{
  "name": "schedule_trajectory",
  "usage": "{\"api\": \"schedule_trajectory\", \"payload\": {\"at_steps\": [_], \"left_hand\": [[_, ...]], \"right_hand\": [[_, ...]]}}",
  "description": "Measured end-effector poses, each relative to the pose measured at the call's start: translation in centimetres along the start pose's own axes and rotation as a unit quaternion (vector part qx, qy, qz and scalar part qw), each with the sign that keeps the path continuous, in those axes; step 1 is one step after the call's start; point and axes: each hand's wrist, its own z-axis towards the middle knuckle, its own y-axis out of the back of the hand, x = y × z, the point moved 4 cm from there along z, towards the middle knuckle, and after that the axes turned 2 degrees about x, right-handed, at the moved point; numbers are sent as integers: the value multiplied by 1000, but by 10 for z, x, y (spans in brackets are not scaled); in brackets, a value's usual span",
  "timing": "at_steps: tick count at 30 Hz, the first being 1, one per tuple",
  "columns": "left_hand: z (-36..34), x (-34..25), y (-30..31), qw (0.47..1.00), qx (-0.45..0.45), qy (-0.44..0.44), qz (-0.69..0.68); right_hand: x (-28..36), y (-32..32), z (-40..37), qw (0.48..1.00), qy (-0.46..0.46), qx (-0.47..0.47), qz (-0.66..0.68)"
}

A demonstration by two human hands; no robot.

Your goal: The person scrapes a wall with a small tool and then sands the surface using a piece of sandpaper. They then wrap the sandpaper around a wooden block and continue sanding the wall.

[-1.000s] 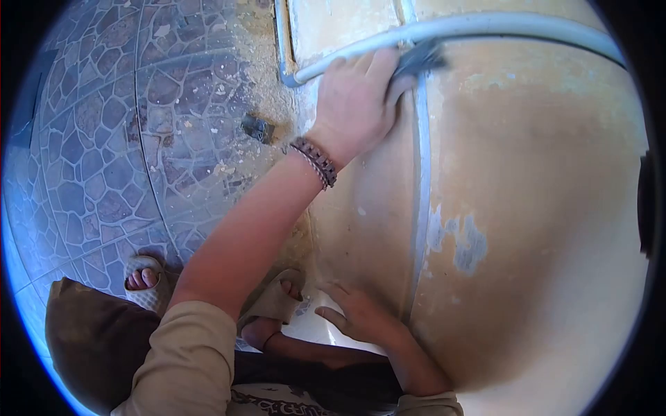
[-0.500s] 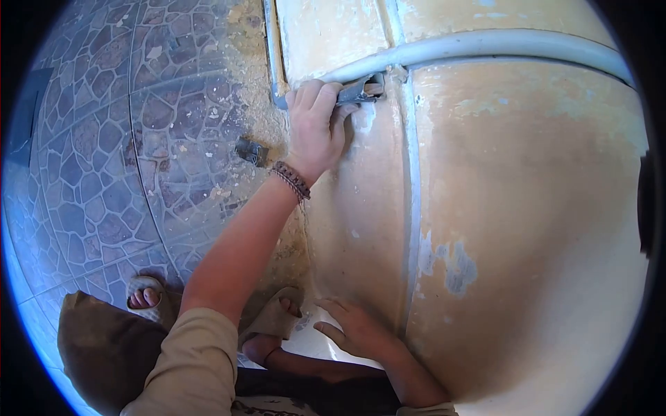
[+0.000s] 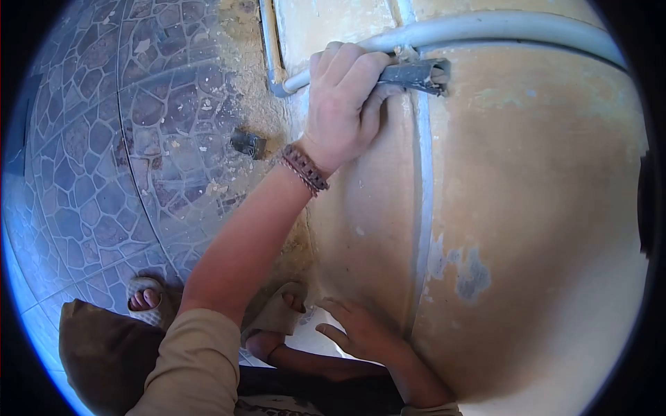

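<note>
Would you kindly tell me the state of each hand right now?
Left hand: closed around a dark grey piece.
Right hand: open, nothing visibly held.

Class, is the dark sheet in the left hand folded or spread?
Folded: the dark sheet curls round at its exposed end.

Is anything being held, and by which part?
The left hand grips a dark object by one end, its ragged other end sticking out; the right hand looks empty.
</note>
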Motion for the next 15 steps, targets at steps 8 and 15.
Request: {"api": "schedule_trajectory", "payload": {"at_steps": [8,15], "left_hand": [[0,4,8,1000,16,-17,2],[-26,37,8,996,17,52,65]], "right_hand": [[-4,0,2,1000,16,1,6],[-3,3,2,999,28,-14,20]]}}
